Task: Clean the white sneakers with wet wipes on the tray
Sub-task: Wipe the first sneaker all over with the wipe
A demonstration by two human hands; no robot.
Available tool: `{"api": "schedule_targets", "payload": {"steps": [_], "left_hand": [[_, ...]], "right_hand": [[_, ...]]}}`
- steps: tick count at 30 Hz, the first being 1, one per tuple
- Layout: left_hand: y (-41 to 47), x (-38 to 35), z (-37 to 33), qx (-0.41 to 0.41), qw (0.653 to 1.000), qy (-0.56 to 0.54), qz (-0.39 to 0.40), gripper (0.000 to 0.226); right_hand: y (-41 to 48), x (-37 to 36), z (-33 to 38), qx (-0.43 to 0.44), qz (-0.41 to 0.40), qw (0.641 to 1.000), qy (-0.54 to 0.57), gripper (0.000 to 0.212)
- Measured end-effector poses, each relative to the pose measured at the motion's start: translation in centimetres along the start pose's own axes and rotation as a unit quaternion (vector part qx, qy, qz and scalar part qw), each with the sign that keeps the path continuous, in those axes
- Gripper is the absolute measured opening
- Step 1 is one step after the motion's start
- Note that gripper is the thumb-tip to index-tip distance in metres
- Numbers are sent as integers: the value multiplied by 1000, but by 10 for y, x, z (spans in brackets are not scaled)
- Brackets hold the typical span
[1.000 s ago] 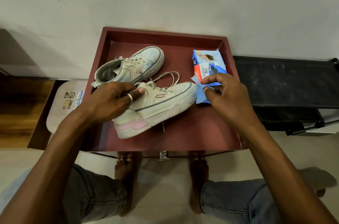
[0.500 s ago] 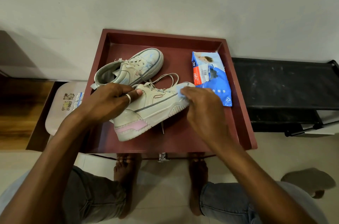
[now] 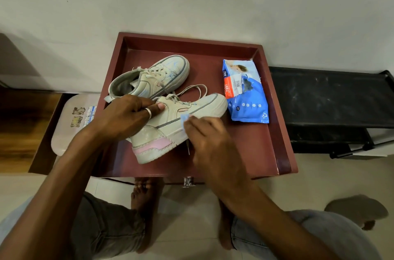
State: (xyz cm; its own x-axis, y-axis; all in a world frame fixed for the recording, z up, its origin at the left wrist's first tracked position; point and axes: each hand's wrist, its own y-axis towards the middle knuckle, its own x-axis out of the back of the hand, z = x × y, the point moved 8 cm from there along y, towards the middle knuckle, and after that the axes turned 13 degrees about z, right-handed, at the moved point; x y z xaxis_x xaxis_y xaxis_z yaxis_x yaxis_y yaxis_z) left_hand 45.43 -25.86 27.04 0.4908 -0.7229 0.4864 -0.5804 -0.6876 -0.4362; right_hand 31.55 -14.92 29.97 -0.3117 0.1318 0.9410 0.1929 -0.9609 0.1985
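The right hand (image 3: 210,138) has slid back off the toe, grip pinching a wipe (image 3: 184,118). Beside it, the left hand (image 3: 123,119) holds the sneaker (image 3: 204,108).

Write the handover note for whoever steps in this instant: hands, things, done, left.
Left hand grips the near sneaker at its collar, steadying it.
Right hand holds a blue wipe against that sneaker's side.
Both sneakers are in the tray; the far sneaker lies behind, no hand on it. The pack lies at the tray's right.
Done: wipe out and on the near sneaker.
Left: probably finish this sneaker, then wipe the far one.
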Motion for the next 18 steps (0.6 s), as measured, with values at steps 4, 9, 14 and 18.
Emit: {"api": "schedule_targets", "payload": {"steps": [4, 9, 14, 18], "left_hand": [[0, 1, -2, 2, 1000, -1, -20, 45], [0, 3, -5, 1, 999, 1, -43, 44], [0, 3, -3, 5, 999, -9, -39, 44], [-1, 2, -4, 3, 999, -20, -34, 41]], "right_hand": [[9, 10, -39, -42, -3, 999, 28, 39], [10, 14, -35, -72, -32, 997, 1, 40], [-10, -8, 48, 83, 27, 996, 2, 33], [5, 4, 7, 42, -2, 999, 22, 35]]}}
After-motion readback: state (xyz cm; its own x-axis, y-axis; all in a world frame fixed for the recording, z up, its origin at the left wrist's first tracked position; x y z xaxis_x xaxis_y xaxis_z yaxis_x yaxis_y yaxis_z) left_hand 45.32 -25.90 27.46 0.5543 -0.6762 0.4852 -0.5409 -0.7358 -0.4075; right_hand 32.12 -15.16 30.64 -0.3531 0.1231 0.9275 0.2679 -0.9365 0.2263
